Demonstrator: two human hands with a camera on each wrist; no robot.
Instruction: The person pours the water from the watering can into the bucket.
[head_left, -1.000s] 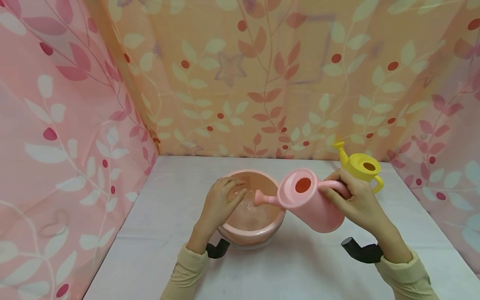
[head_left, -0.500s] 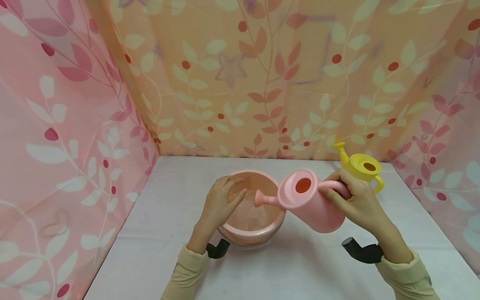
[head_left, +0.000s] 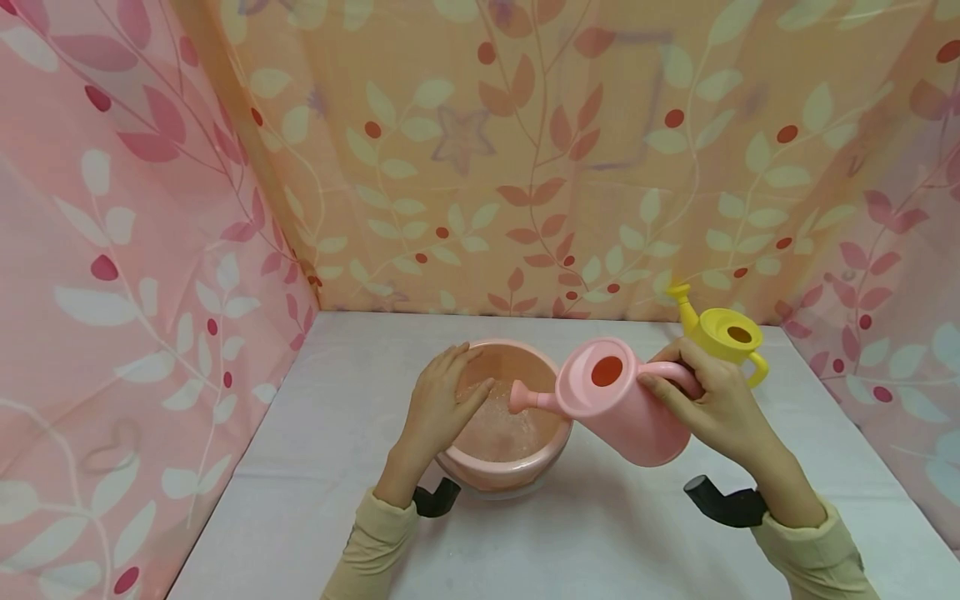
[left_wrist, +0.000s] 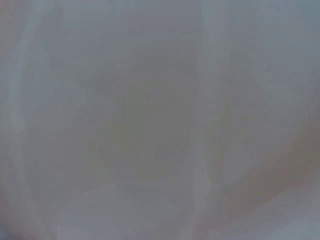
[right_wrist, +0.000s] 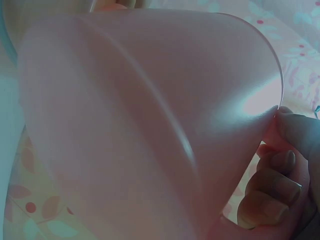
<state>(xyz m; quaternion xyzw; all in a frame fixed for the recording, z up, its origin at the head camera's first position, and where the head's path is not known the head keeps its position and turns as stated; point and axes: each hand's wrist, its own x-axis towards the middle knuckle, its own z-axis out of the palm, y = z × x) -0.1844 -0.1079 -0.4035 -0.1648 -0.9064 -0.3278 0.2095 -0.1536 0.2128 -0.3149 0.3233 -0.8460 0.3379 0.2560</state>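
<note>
My right hand (head_left: 716, 400) grips the handle of a pink watering can (head_left: 633, 425), with the fingers (right_wrist: 270, 185) curled round it in the right wrist view. The can tilts left, and its spout (head_left: 534, 399) reaches over a round pink bowl (head_left: 502, 477). Water (head_left: 498, 429) with a rippled, bubbly surface lies in the bowl. My left hand (head_left: 435, 404) lies along the bowl's left rim, fingers extended and thumb pointing over the inside. In the left wrist view only a blurred, pale close surface shows.
Behind my right hand stands a yellow watering can (head_left: 720, 333). A white cloth (head_left: 337, 433) covers the table. Patterned curtains (head_left: 525, 167) with leaves and red dots hang at the back and both sides.
The fingers of my left hand have straightened and shifted from over the water to along the rim. My right hand and the tilted pink can stay in place.
</note>
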